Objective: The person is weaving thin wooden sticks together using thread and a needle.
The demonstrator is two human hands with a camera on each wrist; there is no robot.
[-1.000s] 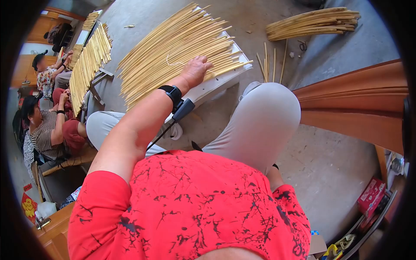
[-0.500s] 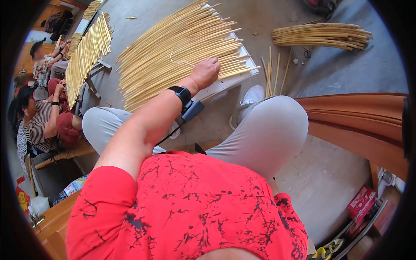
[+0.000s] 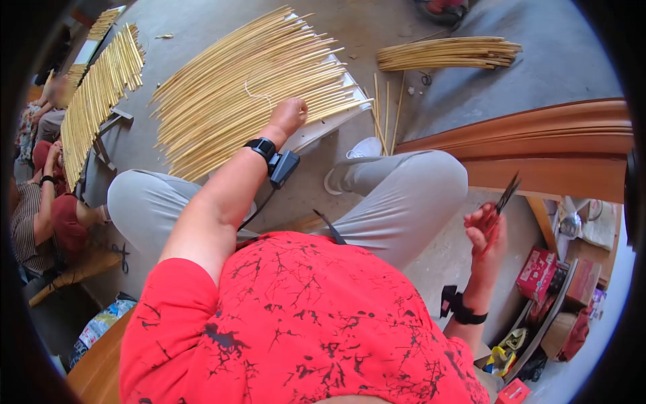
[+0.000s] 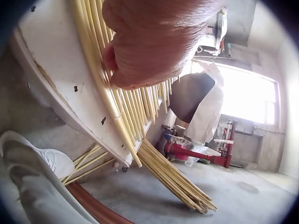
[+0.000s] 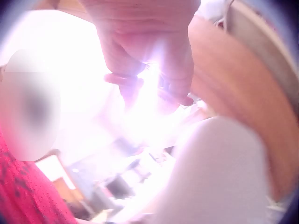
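A mat of long dry straw-coloured stalks (image 3: 235,87) lies side by side on a white board (image 3: 319,131). My left hand (image 3: 288,116) is over its near edge, fingers curled down at the outermost stalk (image 4: 126,135). It pinches a thin string there, with the fingertips mostly hidden. A loose white string (image 3: 256,93) lies across the stalks and runs toward this hand. Off to the right, above the floor, my right hand (image 3: 489,236) holds scissors (image 3: 509,192) by their red handles, dark blades pointing up and away. Glare washes out the right wrist view around my fingers.
A stalk bundle (image 3: 451,52) lies on the floor beyond the board, and several loose stalks (image 3: 385,114) are beside my shoe (image 3: 365,148). A wooden door (image 3: 525,148) stands on the right. On the left, two people sit by another stalk mat (image 3: 101,101).
My right hand has come up into view with the scissors from beside my body. The left hand stays at the mat's near edge; the head view has shifted.
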